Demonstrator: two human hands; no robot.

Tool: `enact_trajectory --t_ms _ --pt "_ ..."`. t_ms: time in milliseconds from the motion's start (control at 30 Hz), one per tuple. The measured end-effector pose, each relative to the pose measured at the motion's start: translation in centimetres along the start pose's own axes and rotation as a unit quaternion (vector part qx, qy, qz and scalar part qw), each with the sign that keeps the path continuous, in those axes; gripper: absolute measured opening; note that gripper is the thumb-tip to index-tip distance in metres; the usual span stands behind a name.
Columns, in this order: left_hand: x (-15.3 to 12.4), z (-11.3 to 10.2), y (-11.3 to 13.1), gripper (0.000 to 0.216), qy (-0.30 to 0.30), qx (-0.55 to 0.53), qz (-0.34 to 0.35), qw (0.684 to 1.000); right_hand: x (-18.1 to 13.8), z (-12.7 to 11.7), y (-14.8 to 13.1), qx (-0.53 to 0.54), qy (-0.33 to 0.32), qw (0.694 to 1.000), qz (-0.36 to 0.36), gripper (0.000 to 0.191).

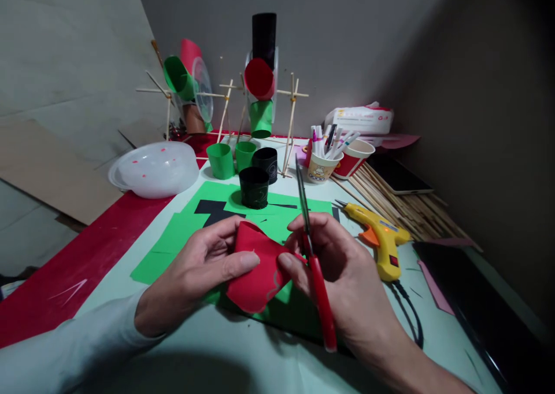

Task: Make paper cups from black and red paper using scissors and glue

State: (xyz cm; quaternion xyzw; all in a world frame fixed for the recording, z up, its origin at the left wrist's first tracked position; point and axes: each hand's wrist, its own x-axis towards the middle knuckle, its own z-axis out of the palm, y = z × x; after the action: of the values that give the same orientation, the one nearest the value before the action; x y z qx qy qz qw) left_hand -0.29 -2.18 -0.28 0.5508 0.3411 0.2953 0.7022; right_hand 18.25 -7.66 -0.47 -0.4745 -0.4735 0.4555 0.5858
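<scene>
Between thumb and fingers, my left hand point(195, 267) pinches a piece of red paper point(255, 278) that is curved and has a rounded, wavy lower edge. A grey drawn line runs near its right side. My right hand point(342, 272) pinches the paper's right corner with thumb and forefinger. The same hand also carries red-handled scissors point(321, 301), their blades pointing up and away from the paper. Below both hands lie green paper sheets point(169, 246) with black paper pieces point(212, 209) on them.
Black paper tubes point(254, 188) and green tubes point(220, 161) stand behind the paper. Stick frames with paper-tube wheels point(260, 78) rise at the back. A yellow glue gun point(381, 232) lies right, near bamboo sticks point(390, 194), a marker cup point(323, 168) and a black device point(477, 301). A plastic bowl point(156, 168) sits left.
</scene>
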Motion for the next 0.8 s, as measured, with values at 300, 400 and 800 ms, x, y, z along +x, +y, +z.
enact_trajectory --t_ms 300,400,800 --pt "0.1 1.1 -0.4 0.021 -0.004 -0.145 0.001 0.989 -0.2 0.3 -0.1 -0.014 0.031 0.999 -0.026 0.032" --pt "0.0 1.2 -0.4 0.022 -0.003 -0.161 -0.005 0.987 -0.1 0.4 0.0 -0.012 0.033 0.999 -0.029 0.03" --pt "0.1 0.2 0.8 0.021 0.063 -0.109 -0.027 0.992 0.3 -1.6 -0.8 -0.108 -0.063 0.992 0.018 0.023"
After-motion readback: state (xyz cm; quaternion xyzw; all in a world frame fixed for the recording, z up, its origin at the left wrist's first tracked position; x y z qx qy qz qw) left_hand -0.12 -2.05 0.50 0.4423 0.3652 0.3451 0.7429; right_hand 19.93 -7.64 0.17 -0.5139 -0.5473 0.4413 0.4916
